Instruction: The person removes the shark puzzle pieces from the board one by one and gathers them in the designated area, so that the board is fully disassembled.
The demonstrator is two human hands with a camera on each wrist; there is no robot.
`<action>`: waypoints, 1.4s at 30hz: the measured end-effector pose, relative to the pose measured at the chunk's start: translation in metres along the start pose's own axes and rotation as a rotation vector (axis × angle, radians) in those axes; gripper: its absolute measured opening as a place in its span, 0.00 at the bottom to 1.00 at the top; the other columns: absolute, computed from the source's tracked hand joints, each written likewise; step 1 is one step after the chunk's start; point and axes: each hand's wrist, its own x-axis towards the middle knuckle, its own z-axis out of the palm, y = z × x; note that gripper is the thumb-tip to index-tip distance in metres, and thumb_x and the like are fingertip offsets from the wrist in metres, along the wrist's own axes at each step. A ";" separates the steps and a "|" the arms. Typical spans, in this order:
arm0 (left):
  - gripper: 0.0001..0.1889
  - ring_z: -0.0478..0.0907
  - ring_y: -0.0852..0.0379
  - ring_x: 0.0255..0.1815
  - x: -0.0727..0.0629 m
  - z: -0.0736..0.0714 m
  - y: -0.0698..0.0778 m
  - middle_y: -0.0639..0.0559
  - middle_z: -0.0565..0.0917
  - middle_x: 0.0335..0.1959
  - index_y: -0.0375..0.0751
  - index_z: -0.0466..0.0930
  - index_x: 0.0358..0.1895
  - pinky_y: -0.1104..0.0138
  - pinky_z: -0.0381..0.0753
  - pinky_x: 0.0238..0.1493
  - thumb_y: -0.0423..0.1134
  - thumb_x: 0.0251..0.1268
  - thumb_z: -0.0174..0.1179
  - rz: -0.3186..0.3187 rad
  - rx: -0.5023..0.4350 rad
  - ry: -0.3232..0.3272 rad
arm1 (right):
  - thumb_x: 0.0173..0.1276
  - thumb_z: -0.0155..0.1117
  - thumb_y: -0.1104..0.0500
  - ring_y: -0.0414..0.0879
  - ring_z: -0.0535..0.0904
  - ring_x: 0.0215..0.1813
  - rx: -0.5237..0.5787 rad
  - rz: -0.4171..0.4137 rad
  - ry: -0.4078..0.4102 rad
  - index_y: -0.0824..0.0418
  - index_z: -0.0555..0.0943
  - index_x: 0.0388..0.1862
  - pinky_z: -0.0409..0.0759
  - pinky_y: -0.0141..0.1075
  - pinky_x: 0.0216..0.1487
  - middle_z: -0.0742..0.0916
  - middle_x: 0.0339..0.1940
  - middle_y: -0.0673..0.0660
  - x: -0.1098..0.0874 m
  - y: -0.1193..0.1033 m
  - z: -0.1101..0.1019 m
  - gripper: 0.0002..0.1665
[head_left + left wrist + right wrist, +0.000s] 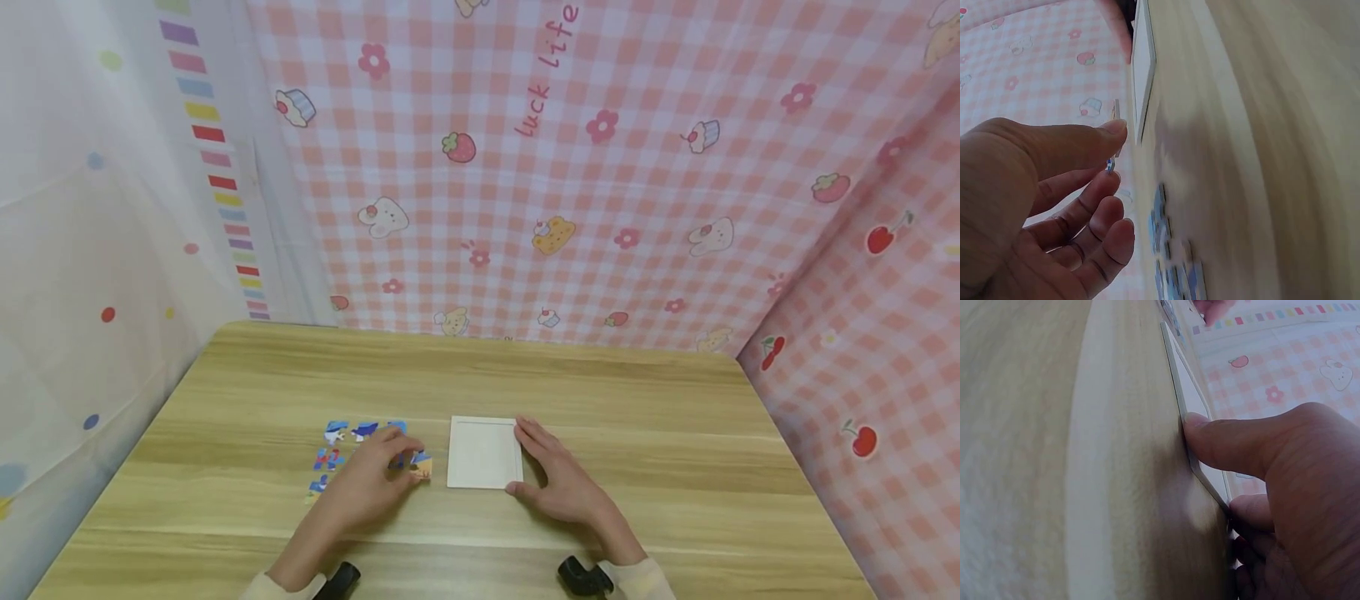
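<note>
My left hand (375, 473) pinches a jigsaw puzzle piece (422, 466) between thumb and fingertips, with blue and tan print showing. In the left wrist view, the piece (1117, 111) is seen edge-on above the table. Just right of it lies a square white puzzle tray (483, 455) with a thin raised border. My right hand (558, 477) grips the tray's right side, thumb at the near corner and fingers along the far right edge. Several loose puzzle pieces (327, 458) lie left of the tray, some hidden under my left hand.
The wooden table (660, 433) reaches back to a pink checked cloth (525, 183) hung behind it. More cloth hangs along both sides. Black wrist straps (581, 575) sit at the sleeve cuffs near the front.
</note>
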 end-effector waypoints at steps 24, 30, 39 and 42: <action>0.15 0.76 0.60 0.44 -0.031 -0.017 -0.023 0.59 0.81 0.40 0.41 0.88 0.49 0.62 0.81 0.47 0.35 0.56 0.74 0.084 0.144 -0.008 | 0.67 0.72 0.48 0.57 0.50 0.86 0.004 0.010 -0.013 0.63 0.60 0.81 0.55 0.59 0.81 0.60 0.85 0.57 0.000 0.004 0.000 0.51; 0.16 0.75 0.61 0.43 -0.031 -0.018 -0.022 0.59 0.81 0.39 0.41 0.88 0.49 0.64 0.80 0.47 0.33 0.57 0.72 0.069 0.139 -0.025 | 0.67 0.72 0.47 0.58 0.50 0.86 0.008 0.012 -0.018 0.63 0.59 0.81 0.55 0.60 0.81 0.59 0.85 0.57 0.000 0.005 0.001 0.51; 0.16 0.76 0.59 0.46 -0.030 -0.019 -0.021 0.59 0.81 0.41 0.40 0.87 0.51 0.60 0.82 0.51 0.35 0.59 0.72 0.028 0.148 -0.073 | 0.67 0.71 0.47 0.58 0.49 0.86 0.012 0.023 -0.023 0.64 0.59 0.81 0.53 0.60 0.81 0.59 0.86 0.57 0.000 0.003 0.000 0.51; 0.17 0.75 0.60 0.44 -0.030 -0.019 -0.024 0.58 0.80 0.40 0.39 0.87 0.52 0.64 0.82 0.47 0.35 0.58 0.73 0.045 0.132 -0.077 | 0.67 0.72 0.47 0.57 0.49 0.86 0.011 0.031 -0.022 0.63 0.59 0.81 0.53 0.60 0.81 0.59 0.86 0.57 -0.001 0.002 0.001 0.51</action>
